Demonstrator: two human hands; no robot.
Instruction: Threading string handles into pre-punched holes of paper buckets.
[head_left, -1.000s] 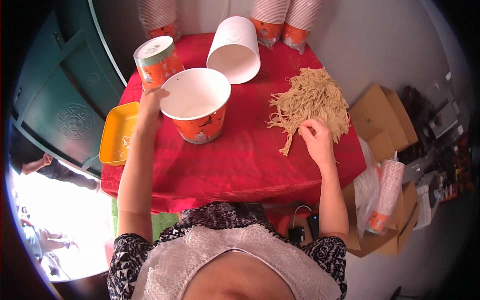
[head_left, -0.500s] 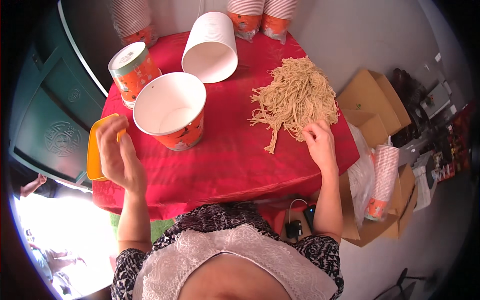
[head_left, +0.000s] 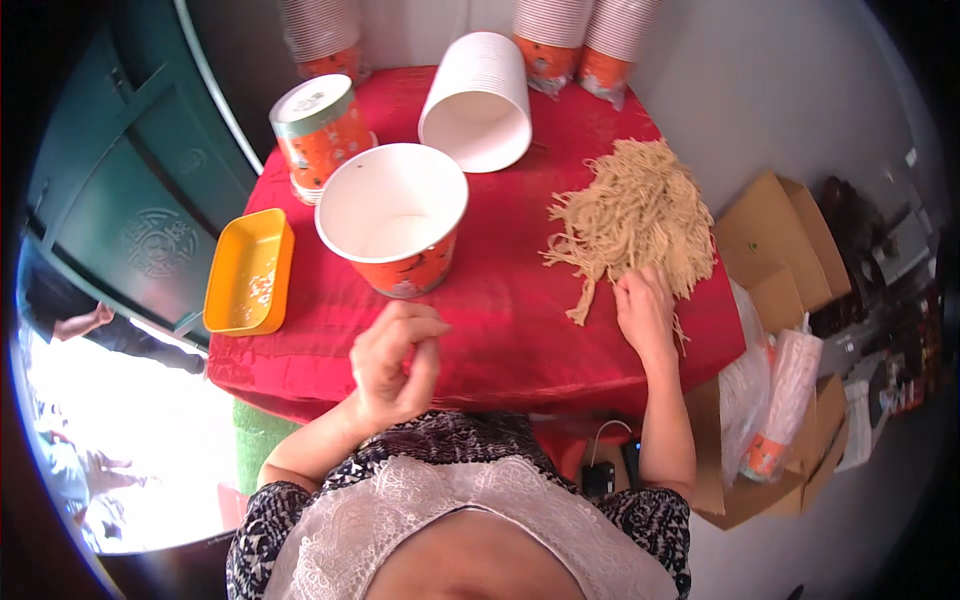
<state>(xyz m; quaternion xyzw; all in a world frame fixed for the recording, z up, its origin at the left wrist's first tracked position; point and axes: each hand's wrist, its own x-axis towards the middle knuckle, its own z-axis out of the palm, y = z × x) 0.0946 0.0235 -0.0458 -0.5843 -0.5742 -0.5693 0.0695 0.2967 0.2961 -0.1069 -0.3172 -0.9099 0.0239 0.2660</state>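
String (head_left: 650,205) lies in a loose tan heap on the right side of the red-covered surface (head_left: 520,330), with stray ends trailing to the left and toward the near edge. The right hand (head_left: 645,308) touches the near edge of the heap, its fingers bent downward; whether they grip a strand, I cannot tell. The left hand (head_left: 395,362) is raised near the front edge, just in front of the open tub (head_left: 405,277), with its fingers bent toward the palm; I cannot tell whether their tips meet the thumb.

The tub stands upright left of centre, orange outside and white inside. Behind it to the left, another orange tub (head_left: 325,140) stands upside down, with its green-banded base uppermost. A stack of white tubs (head_left: 475,95) lies on its side behind the open tub, mouth toward the person. To the left sits a yellow tray (head_left: 235,255) with small white bits in it. Wrapped stacks of tubs (head_left: 550,60) line the far edge. Beyond the right side, a cardboard box (head_left: 820,440) holds a wrapped stack (head_left: 785,400). Another person's hand (head_left: 100,316) shows at far left, beside a green door (head_left: 120,165).
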